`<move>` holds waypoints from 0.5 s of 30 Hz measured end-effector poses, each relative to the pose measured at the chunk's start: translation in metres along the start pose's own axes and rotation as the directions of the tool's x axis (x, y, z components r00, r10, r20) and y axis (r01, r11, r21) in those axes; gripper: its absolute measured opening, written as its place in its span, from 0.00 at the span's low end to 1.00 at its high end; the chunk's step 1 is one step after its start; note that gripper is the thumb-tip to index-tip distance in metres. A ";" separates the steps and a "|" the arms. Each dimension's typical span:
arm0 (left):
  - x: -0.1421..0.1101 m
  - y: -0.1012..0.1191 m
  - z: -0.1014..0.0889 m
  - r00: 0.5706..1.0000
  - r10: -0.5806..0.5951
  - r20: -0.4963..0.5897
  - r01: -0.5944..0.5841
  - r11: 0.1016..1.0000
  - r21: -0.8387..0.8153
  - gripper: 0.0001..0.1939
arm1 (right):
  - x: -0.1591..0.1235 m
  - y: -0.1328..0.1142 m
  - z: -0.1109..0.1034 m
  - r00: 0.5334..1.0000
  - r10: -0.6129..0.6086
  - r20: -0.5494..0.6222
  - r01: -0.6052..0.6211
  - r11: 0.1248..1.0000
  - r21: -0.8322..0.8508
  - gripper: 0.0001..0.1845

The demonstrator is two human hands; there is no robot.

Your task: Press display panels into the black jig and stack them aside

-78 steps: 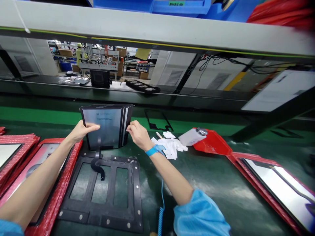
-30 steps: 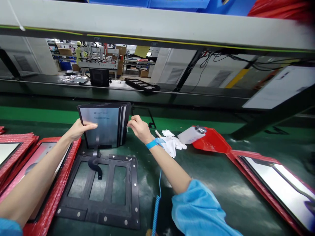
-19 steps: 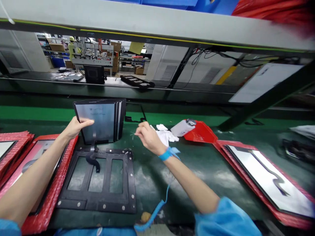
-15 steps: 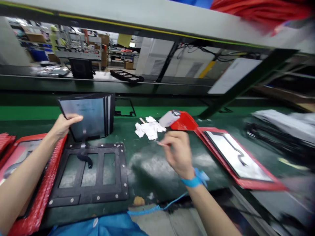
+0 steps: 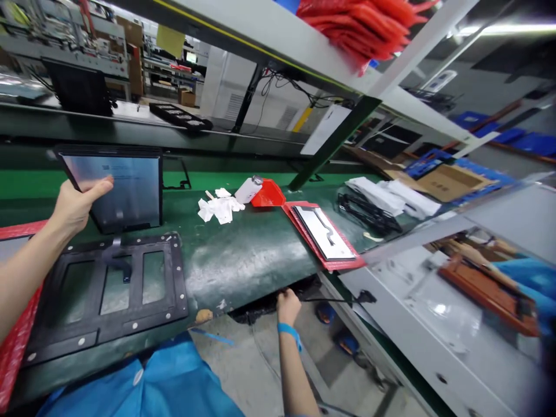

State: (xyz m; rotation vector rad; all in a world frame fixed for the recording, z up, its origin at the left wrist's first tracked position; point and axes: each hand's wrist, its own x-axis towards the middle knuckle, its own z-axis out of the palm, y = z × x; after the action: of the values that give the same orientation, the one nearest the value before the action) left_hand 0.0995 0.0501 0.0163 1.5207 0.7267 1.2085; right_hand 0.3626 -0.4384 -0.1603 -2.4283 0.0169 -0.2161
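My left hand point(image 5: 76, 205) grips the left edge of a stack of dark display panels point(image 5: 130, 188), which stands upright on the green belt. A flex cable point(image 5: 116, 262) hangs from the front panel onto a black fixture frame point(image 5: 176, 278) lying flat before it. My right hand point(image 5: 289, 306), with a blue wrist strap point(image 5: 287, 331), is down at the front edge of the belt by a dark gap. Its fingers are curled; what they hold is hidden.
White wipes point(image 5: 219, 208), a white bottle point(image 5: 247, 190) and a red holder point(image 5: 268, 198) lie mid-belt. A red tray with a panel point(image 5: 324, 233) sits to the right. White bags point(image 5: 382, 197), a cardboard box point(image 5: 452, 180) and a co-worker's blue sleeve point(image 5: 523, 278) are further right.
My right hand left the panel stack, swung right across the belt in a pinch, and dropped to the belt's front edge. My view turned right. The left hand kept its hold.
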 end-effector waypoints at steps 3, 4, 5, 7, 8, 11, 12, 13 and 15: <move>-0.002 0.000 -0.005 0.998 -0.044 0.049 0.042 0.999 0.026 0.29 | 0.016 -0.010 0.002 0.999 0.047 0.025 -0.044 0.996 -0.083 0.11; -0.003 0.000 -0.006 0.996 -0.057 0.063 0.056 0.998 0.027 0.30 | 0.021 -0.013 -0.006 0.999 0.046 0.013 -0.045 0.994 -0.100 0.11; -0.005 0.000 -0.007 0.995 -0.067 0.075 0.065 0.998 0.025 0.31 | 0.026 -0.017 -0.018 0.999 0.037 -0.009 -0.038 0.993 -0.111 0.10; -0.010 0.001 -0.006 0.993 -0.074 0.092 0.073 0.997 0.017 0.32 | 0.036 -0.034 -0.047 0.998 -0.009 -0.065 0.001 0.994 -0.113 0.07; -0.012 0.001 -0.005 0.992 -0.071 0.100 0.070 0.997 0.013 0.32 | 0.040 -0.050 -0.063 0.993 -0.044 -0.110 0.033 0.994 -0.103 0.08; -0.016 0.007 0.003 0.989 -0.044 0.139 0.043 0.999 0.008 0.34 | 0.037 -0.130 -0.103 0.922 -0.268 -0.280 0.276 0.961 -0.014 0.13; -0.016 0.010 0.006 0.987 -0.031 0.157 0.030 1.000 0.009 0.34 | 0.030 -0.167 -0.110 0.846 -0.401 -0.353 0.447 0.893 0.057 0.15; -0.016 0.014 0.010 0.984 -0.016 0.180 0.014 1.000 0.011 0.34 | 0.021 -0.207 -0.115 0.752 -0.544 -0.372 0.628 0.763 0.153 0.16; -0.017 0.023 0.015 0.972 0.016 0.234 -0.022 1.000 0.022 0.34 | -0.002 -0.290 -0.112 0.485 -0.829 -0.279 0.861 0.396 0.321 0.20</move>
State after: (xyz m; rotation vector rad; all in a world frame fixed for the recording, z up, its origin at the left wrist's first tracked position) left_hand 0.1056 0.0232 0.0326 1.6603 0.5732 1.0154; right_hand 0.3301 -0.2888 0.1103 -1.7501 -1.1715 -0.6928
